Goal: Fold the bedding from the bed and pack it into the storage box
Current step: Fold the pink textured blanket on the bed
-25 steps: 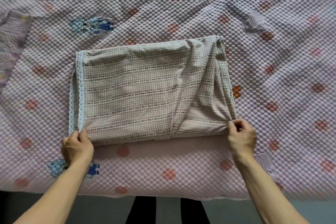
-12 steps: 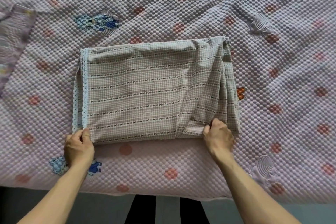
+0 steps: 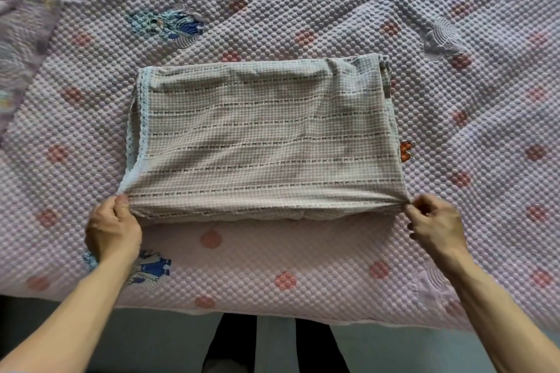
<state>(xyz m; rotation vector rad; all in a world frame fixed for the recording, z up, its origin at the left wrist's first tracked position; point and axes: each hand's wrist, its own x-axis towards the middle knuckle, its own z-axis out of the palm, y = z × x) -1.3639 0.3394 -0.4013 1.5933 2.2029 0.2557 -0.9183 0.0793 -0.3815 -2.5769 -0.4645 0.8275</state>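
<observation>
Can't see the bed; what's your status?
Left hand and right hand pinch near corners of folded checked sheet. Sheet on quilted bedspread. Nothing obstructing.

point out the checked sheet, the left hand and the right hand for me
checked sheet (image 3: 266,142): head view, middle of its top folded layer
left hand (image 3: 112,227): head view, back of the hand at the sheet's near left corner
right hand (image 3: 435,221): head view, back of the hand at the sheet's near right corner

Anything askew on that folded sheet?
Mostly tidy. The checked sheet is a little uneven: its lace-trimmed left edge slants outward toward the left hand, and layers bunch at the far right corner.
</observation>
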